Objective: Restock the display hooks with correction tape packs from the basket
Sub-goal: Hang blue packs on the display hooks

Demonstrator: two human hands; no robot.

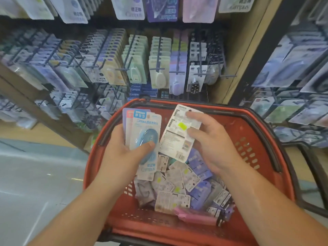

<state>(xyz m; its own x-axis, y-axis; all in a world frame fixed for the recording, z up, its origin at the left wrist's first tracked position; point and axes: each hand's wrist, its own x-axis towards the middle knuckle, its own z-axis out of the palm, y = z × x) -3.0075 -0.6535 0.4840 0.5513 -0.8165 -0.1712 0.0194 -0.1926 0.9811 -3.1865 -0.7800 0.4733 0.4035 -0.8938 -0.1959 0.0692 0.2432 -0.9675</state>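
Both hands are over the red plastic shopping basket [257, 121], which fills the six o'clock half of the view. The left hand [122, 151], at nine o'clock of the basket, grips a fanned stack of carded correction tape packs [142, 121], with the thumb clamped across the blue oval dispenser on the front card. That card reads "Campus" near the top and again below the thumb, with Chinese characters on a blue tab.

The right hand [214, 144], at three o'clock of the stack, pinches a single white pack [177, 137] turned back-side up. Its print is too small to read. There is a barcode at its lower corner and a bright yellow-green sticker in the middle, and fingertips press on the card's upper right.

Beneath both hands a loose heap of packs [177, 181] lies in the basket, white and lilac, mostly backs up, with a pink item [197, 216] at five o'clock of the heap.

At twelve o'clock, the metal display hooks [158, 68] carry rows of hanging packs in green, cream, lilac and black. "Campus" shows on several, and on the large pouches [131, 11] along the top edge.
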